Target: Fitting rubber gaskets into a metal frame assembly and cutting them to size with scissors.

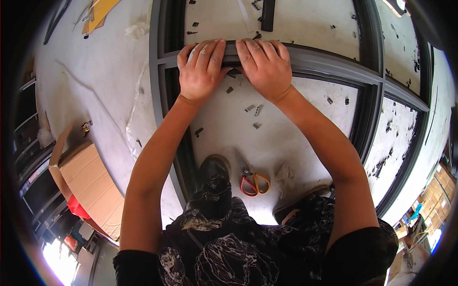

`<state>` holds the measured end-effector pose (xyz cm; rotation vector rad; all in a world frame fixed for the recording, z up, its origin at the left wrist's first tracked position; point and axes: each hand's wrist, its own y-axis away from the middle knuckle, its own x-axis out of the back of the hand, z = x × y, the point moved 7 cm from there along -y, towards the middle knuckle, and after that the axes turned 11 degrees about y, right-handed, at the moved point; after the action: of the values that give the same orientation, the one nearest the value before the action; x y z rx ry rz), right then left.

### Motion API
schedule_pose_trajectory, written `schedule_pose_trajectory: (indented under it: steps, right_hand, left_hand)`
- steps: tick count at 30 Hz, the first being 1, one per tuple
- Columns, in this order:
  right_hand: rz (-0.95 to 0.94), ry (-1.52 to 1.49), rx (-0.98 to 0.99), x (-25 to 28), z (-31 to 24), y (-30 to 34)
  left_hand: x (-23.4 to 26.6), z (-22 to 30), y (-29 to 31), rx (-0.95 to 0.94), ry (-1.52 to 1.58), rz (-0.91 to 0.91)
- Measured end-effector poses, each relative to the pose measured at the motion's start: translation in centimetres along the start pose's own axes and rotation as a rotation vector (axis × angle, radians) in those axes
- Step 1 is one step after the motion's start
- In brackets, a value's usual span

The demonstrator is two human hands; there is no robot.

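A dark grey metal frame (324, 62) with several openings lies across the white floor, and both hands are on its crossbar. My left hand (201, 71) is closed over the bar, fingers across the far edge and thumb on the near side. Close beside it, my right hand (267, 69) wraps round the same bar in a like grip. A small dark piece (234, 71) shows between the thumbs; whether it is held or part of the bar I cannot tell. Scissors (246, 171) with one red and one yellow handle lie between my feet.
Small black pieces (199, 132) are scattered inside the openings. A crumpled pale cloth (285, 177) lies near my right shoe. At left stand an open cardboard box (90, 178) and dark shelving (28, 128). A black bar (268, 15) lies in the far opening.
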<state>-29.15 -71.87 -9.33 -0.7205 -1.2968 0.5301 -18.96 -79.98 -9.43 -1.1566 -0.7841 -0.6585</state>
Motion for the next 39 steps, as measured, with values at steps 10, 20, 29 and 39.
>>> schedule_pose_trajectory:
  steps: [10, 20, 29, 39]
  right_hand:
    - [0.024, 0.036, 0.039, 0.3, 0.1, -0.4]
    - [-0.177, -0.007, 0.064, 0.7, 0.3, -0.7]
    - [-0.146, 0.013, 0.059, 0.5, 0.5, -0.6]
    - [-0.500, -0.069, -0.114, 1.8, 5.3, 0.9]
  left_hand:
    - [-0.3, 0.3, -0.2, 0.017, -0.019, 0.001]
    - [1.2, -1.7, 1.1, 0.169, -0.069, -0.103]
    - [1.3, -1.3, 0.6, 0.133, -0.065, -0.048]
    - [0.5, -0.6, -0.8, 0.269, 0.047, -0.158]
